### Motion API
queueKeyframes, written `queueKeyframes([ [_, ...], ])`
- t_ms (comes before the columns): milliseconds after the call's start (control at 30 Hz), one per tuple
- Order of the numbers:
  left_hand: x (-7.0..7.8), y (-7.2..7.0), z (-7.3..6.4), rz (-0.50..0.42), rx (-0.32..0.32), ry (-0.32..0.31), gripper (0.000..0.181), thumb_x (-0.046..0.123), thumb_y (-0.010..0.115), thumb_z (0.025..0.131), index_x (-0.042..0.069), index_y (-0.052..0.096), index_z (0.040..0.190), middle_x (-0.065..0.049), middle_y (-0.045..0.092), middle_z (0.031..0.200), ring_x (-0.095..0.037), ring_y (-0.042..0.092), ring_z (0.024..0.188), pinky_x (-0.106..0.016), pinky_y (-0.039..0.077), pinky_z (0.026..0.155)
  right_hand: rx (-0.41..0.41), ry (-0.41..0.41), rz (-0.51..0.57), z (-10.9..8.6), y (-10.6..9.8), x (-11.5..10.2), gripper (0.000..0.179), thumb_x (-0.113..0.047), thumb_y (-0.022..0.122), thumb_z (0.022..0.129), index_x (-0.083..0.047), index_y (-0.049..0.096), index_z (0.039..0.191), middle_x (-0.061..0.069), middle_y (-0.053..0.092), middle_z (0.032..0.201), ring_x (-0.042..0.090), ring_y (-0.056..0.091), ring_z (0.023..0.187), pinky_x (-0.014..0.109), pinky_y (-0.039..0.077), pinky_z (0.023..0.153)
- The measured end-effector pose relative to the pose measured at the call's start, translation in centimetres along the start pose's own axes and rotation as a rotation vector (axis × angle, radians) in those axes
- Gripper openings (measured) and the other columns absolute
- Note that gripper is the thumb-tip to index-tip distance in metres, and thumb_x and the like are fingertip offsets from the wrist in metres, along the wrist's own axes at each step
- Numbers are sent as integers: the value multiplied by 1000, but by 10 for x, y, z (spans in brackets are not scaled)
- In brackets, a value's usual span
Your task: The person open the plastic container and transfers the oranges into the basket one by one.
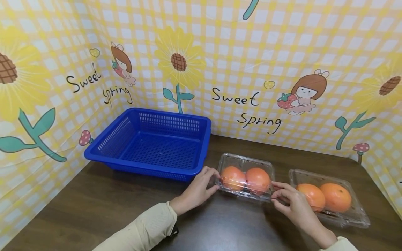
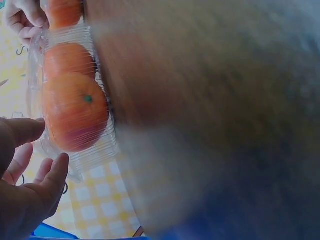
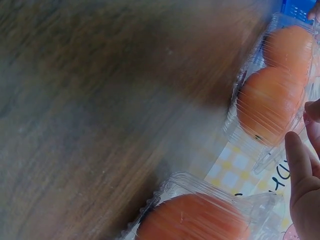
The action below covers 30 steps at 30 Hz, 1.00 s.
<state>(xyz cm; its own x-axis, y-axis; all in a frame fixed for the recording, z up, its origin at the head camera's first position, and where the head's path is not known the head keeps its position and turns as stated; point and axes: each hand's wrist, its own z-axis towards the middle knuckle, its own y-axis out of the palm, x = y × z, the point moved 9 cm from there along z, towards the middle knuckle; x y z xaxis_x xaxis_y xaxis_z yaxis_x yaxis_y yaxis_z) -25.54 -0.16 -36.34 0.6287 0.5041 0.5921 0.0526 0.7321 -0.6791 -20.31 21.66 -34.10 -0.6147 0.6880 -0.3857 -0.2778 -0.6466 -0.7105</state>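
A clear plastic clamshell box (image 1: 248, 159) with two oranges (image 1: 258, 179) in it is between my hands. My left hand (image 1: 196, 190) holds its left end, fingers and thumb around the near corner. At the opposite end, my right hand (image 1: 293, 204) pinches the near right corner of the rim. The left wrist view has the left hand (image 2: 32, 185) close at the box's end, thumb and fingers apart around the rim. In the right wrist view, fingers (image 3: 299, 165) meet the box's edge. Whether the box's underside touches the table cannot be told.
A second clear clamshell box (image 1: 355, 218) with two oranges (image 1: 336, 197) lies to the right, partly behind my right hand. On the left stands a blue slotted plastic basket (image 1: 147, 167). Both rest on a dark wooden table (image 1: 229, 223), with a patterned cloth (image 1: 213, 62) behind.
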Motion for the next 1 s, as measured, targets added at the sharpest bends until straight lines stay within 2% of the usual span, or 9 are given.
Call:
queueKeyframes([
  [267, -4, 3, -4, 11, -22, -37, 9, 9, 65, 79, 11, 59, 85, -2, 47, 92, -20, 53, 83, -27, 45, 73, -5, 14, -2, 0, 2, 2, 26, 9, 73, 59, -13, 62, 68, 10, 62, 100, 19, 61, 83, 7, 42, 68],
  [433, -8, 6, -3, -101, -46, -89, 5, 5, 64, 79, 8, 60, 82, -4, 49, 91, -17, 57, 83, -23, 48, 72, -4, 20, -3, -1, 3, 3, 27, 10, 73, 58, -13, 62, 68, 10, 62, 99, 20, 61, 82, 7, 42, 68],
  [567, -12, 7, -3, -174, -51, -129, 5, 2, 64, 79, 6, 61, 81, -8, 50, 97, -17, 58, 85, -20, 47, 74, 4, 16, -9, -1, 3, 3, 28, 10, 73, 57, -13, 61, 68, 11, 62, 99, 22, 61, 82, 6, 42, 69],
  [767, -12, 5, -2, -178, -32, -107, 6, 4, 66, 77, 8, 63, 79, -15, 47, 118, -21, 58, 92, -25, 47, 78, 11, -1, 5, -1, 2, 4, 27, 9, 72, 57, -13, 61, 68, 11, 62, 99, 24, 61, 82, 5, 41, 70],
  [1000, -9, 4, 3, -126, -69, -68, 8, 6, 66, 77, 11, 61, 78, -10, 46, 128, -26, 44, 115, -31, 42, 87, 10, -18, 5, -1, 1, 6, 23, 5, 73, 60, -13, 61, 68, 10, 62, 99, 22, 60, 83, 5, 41, 71],
])
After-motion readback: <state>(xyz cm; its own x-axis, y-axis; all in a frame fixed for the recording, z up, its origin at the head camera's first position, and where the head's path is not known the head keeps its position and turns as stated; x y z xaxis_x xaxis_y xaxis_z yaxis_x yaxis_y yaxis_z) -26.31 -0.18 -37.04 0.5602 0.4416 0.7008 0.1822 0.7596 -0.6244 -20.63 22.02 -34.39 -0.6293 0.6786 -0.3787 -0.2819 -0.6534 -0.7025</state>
